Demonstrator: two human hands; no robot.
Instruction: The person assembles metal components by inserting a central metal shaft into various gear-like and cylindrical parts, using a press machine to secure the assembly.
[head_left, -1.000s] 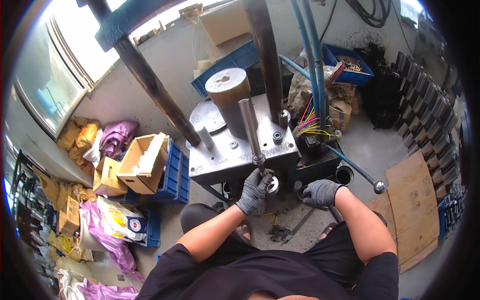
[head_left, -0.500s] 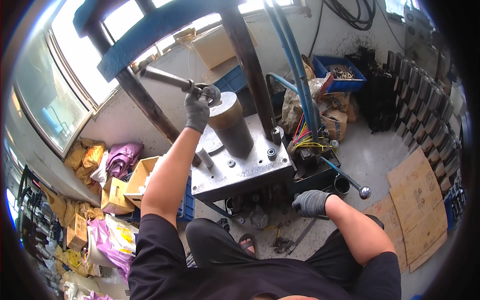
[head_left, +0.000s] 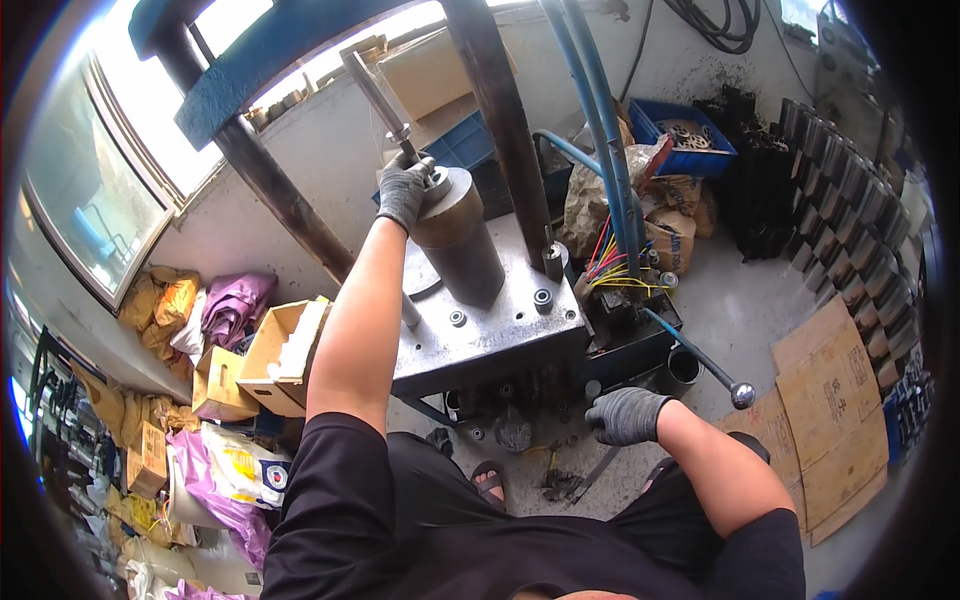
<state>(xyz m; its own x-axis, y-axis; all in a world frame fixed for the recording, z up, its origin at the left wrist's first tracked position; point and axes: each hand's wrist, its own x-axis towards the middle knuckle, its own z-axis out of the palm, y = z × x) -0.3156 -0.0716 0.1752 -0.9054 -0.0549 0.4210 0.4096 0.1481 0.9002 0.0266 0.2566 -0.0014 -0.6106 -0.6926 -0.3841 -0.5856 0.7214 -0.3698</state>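
Observation:
My left hand [head_left: 403, 192], in a grey knit glove, is closed round the lower end of a metal shaft with a collar [head_left: 375, 100]. The shaft slants up and away to the left. Its lower end is at the top of a thick upright steel cylinder [head_left: 462, 250], beside a small round metal part [head_left: 437, 182]; the fingers partly hide this spot. The cylinder stands on the press's steel bed plate [head_left: 480, 345]. My right hand [head_left: 628, 416], also gloved, is curled before the plate's right corner. A small dark round end [head_left: 593, 388] shows by its thumb; whether it is held is unclear.
Dark press columns [head_left: 500, 120] rise around the cylinder under a blue crossbeam [head_left: 260, 85]. A ball-ended lever [head_left: 742, 396] juts out at right, near coloured wires [head_left: 620, 275]. Cardboard sheets [head_left: 830, 420] lie right; boxes [head_left: 285, 345] and bags stand left.
My left hand has brought the shaft rightward, from slanting out left to standing steeper over the cylinder's top. My right hand stays near the same place. The view has shifted slightly.

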